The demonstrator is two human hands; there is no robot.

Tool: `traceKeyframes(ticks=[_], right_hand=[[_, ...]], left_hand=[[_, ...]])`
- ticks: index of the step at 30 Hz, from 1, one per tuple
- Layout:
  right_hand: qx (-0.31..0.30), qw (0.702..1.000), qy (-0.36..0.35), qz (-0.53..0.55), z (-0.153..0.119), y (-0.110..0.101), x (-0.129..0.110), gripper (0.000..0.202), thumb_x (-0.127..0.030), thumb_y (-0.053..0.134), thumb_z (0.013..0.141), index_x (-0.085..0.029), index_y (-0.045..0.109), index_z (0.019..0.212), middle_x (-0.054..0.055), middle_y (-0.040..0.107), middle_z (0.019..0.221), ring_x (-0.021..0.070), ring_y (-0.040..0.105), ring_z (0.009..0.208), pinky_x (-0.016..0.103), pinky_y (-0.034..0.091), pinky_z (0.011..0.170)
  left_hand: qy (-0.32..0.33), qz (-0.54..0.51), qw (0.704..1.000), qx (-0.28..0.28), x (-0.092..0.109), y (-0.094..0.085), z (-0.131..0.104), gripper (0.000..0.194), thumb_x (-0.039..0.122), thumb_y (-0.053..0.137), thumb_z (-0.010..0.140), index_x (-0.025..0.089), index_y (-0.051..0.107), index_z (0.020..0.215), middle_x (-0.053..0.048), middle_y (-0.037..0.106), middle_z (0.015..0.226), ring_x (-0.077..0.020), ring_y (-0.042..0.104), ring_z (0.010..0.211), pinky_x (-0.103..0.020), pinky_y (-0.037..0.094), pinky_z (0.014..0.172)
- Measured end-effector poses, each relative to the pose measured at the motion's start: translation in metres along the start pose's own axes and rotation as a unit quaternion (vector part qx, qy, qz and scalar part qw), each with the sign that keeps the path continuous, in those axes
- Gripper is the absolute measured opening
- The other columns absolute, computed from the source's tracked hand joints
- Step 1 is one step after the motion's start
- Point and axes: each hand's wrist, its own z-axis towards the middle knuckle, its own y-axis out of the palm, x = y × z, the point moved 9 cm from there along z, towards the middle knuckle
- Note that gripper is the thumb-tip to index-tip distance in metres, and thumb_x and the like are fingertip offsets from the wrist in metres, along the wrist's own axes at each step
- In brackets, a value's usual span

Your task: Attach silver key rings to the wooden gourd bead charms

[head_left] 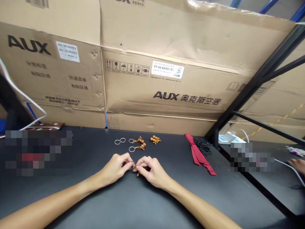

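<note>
My left hand pinches a metal key ring above the black table. Close beside it, my right hand is closed on the cord of a beaded pendant, whose small brown bead hangs below the fingers. The fingertips nearly meet, and most of the pendant is hidden by my right hand. Just beyond lie two brown gourd-like bead pendants with yellow cords, each joined to a key ring. Two loose key rings rest to their left. A small cluster of bead pendants lies to their right.
Red ribbon strips and a pile of black pieces lie at the right. Cardboard sheets stand along the back edge. A black metal frame slants at the right, with another person's hand beyond it.
</note>
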Motion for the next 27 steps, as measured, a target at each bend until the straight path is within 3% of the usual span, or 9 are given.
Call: traceKeyframes(ticks=[11,20,24,27], right_hand=[[0.003,1.0,-0.012,0.003,-0.001,0.0,-0.002,0.009,-0.021,0.054,0.092,-0.022,0.058,0.084,-0.001,0.077,0.081,0.0152,0.07,0.07,0.032,0.04,0.087],[0.022,1.0,0.0,-0.011,0.001,-0.002,0.004,0.012,-0.023,0.054,0.09,-0.021,0.056,0.079,-0.003,0.073,0.067,0.0132,0.062,0.059,0.029,0.043,0.078],[0.015,0.999,0.021,0.041,0.001,0.001,0.011,0.008,-0.026,0.053,0.09,-0.021,0.053,0.084,-0.002,0.069,0.067,0.0129,0.059,0.056,0.024,0.043,0.06],[0.047,0.999,0.001,0.003,0.001,-0.006,0.006,0.008,-0.023,0.057,0.087,-0.021,0.054,0.08,0.0,0.064,0.072,0.0139,0.056,0.062,0.025,0.044,0.062]], left_hand=[[0.009,-0.002,1.0,-0.013,0.003,0.002,-0.001,0.018,0.023,0.052,0.091,0.018,0.064,0.079,0.001,0.071,0.071,-0.0116,0.06,0.058,-0.02,0.043,0.058],[0.132,0.078,0.988,-0.015,0.024,0.005,-0.009,0.02,0.018,0.045,0.096,0.019,0.061,0.085,-0.002,0.063,0.08,-0.0149,0.06,0.074,-0.024,0.047,0.07],[0.122,0.07,0.99,-0.017,0.019,0.007,-0.01,0.015,0.019,0.045,0.097,0.02,0.058,0.089,-0.002,0.062,0.084,-0.0149,0.06,0.076,-0.025,0.048,0.071],[0.105,0.052,0.993,-0.014,0.014,0.008,-0.01,0.008,0.02,0.047,0.096,0.02,0.054,0.092,-0.001,0.063,0.086,-0.0148,0.061,0.075,-0.025,0.049,0.07]])
